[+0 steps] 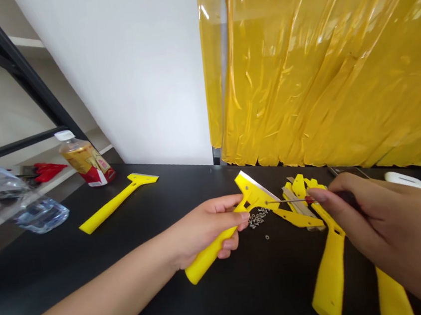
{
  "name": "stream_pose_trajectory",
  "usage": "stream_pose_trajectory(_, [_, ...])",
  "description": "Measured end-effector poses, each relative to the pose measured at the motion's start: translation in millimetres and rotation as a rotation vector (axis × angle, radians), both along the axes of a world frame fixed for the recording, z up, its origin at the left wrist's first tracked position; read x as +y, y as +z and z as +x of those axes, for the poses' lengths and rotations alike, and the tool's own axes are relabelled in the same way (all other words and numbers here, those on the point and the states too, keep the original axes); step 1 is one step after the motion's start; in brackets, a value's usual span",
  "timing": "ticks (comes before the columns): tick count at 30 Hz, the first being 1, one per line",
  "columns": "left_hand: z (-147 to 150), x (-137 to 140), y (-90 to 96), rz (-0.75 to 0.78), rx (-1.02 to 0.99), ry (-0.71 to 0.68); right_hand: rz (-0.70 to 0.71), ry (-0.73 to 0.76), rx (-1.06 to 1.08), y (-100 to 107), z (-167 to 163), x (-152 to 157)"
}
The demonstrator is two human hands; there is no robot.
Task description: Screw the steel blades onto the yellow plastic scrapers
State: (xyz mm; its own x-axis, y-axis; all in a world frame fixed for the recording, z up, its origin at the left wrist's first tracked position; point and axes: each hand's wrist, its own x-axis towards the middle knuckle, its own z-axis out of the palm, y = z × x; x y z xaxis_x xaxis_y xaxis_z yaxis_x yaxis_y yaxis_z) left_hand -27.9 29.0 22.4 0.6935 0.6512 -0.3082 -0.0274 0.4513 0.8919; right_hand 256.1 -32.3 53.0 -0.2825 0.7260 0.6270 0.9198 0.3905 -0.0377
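Note:
My left hand (217, 222) is closed around the handle of a yellow scraper (206, 258), whose head with a metal blade points up and away. In my right hand (398, 228) is a thin screwdriver (290, 200) with a red collar; most of its handle is hidden by the fingers. The screwdriver's tip meets a screw at the right side of the scraper head. Beneath that head lies a small heap of screws and nuts (258, 218), with one nut (267, 237) apart from it. Yellow plates and blades (301, 213) are piled just right.
Another scraper (113, 205) lies at the left of the black table (165, 297). A yellow handle (330, 275) rests near my right hand, another (392, 293) partly under it. Bottles (86, 160) stand at left; a yellow plastic curtain (321, 65) hangs behind.

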Motion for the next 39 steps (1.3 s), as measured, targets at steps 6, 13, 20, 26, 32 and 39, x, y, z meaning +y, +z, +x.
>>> stream_pose_trajectory(6, [1.1, 1.6, -1.1, -0.070, 0.074, -0.007, -0.072, 0.280, -0.025, 0.4, -5.7, 2.2])
stream_pose_trajectory(13, [1.2, 0.8, -3.6, -0.170, 0.060, -0.045, -0.247, 0.170, 0.087, -7.3, 0.9, -3.1])
stream_pose_trajectory(20, [1.7, 0.8, -1.0, -0.190, 0.051, -0.030, -0.232, 0.123, 0.128, -9.8, -1.8, -2.8])
stream_pose_trajectory(26, [1.8, 1.3, -1.8, -0.178, 0.041, -0.074, -0.238, 0.041, 0.160, -9.3, -1.2, -4.8])
stream_pose_trajectory(32, [1.2, 2.4, -2.0, -0.175, 0.038, -0.067, -0.276, 0.053, 0.211, -9.1, -1.9, -5.6])
stream_pose_trajectory(39, [0.9, 1.8, -1.6, -0.178, 0.054, -0.041, -0.247, 0.101, 0.151, -8.5, -3.9, -3.3])
